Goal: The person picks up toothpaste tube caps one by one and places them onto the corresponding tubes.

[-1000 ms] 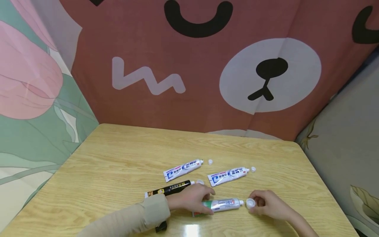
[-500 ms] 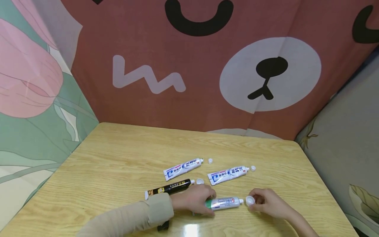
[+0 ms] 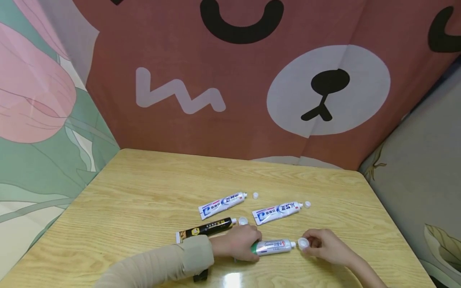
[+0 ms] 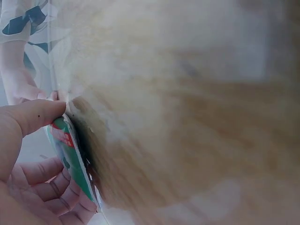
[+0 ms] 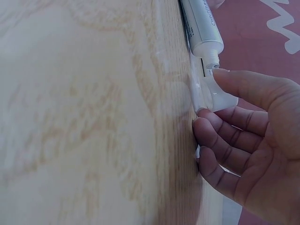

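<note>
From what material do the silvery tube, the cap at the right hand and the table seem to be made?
Tube: probably thin plastic or metal laminate; it has a satin sheen and a flattened tail. Cap: likely smooth plastic, whitish and apparently slightly translucent. Table: wood or wood-look laminate, unclear which; grain shows, and a bright reflection suggests a glossy coating.

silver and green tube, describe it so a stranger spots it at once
On the wooden table, look to the nearer part. The silver and green tube points from the left hand toward the right hand. Unlike the black tube and two white tubes beyond it, this one is held.
</note>
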Demonstrator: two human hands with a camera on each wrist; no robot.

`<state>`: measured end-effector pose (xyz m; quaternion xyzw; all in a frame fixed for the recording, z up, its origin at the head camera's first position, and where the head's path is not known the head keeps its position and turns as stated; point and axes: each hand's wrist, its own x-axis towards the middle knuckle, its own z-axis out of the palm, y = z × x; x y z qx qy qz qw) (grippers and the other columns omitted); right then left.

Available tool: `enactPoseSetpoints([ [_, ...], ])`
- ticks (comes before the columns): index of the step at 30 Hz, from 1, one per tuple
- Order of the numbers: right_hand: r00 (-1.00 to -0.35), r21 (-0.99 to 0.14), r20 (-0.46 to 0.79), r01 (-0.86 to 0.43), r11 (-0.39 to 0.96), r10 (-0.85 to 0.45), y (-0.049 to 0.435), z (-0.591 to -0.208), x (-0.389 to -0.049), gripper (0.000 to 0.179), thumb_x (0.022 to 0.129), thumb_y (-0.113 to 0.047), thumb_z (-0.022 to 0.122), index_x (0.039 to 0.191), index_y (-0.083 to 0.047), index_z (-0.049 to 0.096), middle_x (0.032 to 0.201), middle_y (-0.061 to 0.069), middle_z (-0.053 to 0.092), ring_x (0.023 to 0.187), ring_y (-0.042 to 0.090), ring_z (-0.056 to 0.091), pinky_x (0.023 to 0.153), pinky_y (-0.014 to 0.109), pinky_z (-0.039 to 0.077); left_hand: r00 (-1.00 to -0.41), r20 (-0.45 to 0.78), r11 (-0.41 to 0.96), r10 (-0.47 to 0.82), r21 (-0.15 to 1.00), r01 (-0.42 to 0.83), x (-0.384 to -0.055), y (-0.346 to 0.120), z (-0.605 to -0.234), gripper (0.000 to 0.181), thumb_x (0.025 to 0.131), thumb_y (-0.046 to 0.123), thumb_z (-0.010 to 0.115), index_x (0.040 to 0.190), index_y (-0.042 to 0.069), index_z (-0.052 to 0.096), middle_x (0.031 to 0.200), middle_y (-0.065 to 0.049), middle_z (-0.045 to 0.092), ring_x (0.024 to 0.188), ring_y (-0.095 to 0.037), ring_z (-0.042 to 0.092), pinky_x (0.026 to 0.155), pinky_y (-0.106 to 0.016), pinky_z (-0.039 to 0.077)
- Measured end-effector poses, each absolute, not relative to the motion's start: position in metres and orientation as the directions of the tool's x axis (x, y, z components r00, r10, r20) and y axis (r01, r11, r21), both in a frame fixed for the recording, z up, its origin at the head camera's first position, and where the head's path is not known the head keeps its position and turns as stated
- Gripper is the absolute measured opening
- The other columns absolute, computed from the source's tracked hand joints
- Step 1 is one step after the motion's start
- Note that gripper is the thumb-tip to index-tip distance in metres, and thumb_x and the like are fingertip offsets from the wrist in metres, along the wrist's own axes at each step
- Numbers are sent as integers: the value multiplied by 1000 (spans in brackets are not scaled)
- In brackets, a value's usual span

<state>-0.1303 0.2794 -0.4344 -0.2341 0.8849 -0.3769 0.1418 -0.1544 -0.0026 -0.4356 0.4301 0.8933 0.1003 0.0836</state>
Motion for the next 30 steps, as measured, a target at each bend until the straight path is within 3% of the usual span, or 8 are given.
enactPoseSetpoints([
  [9,-864,-730,-70,-296,616,-499,281,-432,-131,26,81,-23,68,96,-3,63,78,-7,59,67,2,52,56,23,45,-623,-72,605,779,351,715,-155,-3,-435,25,67,29,76,81,12,63,67,11,46,58,-1,40,49,-14,33],
  [21,-871,-727,-54,-300,617,-487,282,-435,-129,30,80,-18,70,99,5,63,78,-6,60,66,1,51,55,23,45,-653,21,567,757,474,674,-156,-6,-437,20,64,21,76,77,10,67,64,13,48,56,1,41,50,-12,34],
  [30,-886,-722,-39,-295,626,-462,284,-433,-128,34,80,-24,69,101,1,64,81,-5,61,69,1,52,57,23,45,-675,100,540,731,521,662,-156,-9,-434,23,63,23,75,81,10,69,68,14,51,62,1,42,60,-13,33],
])
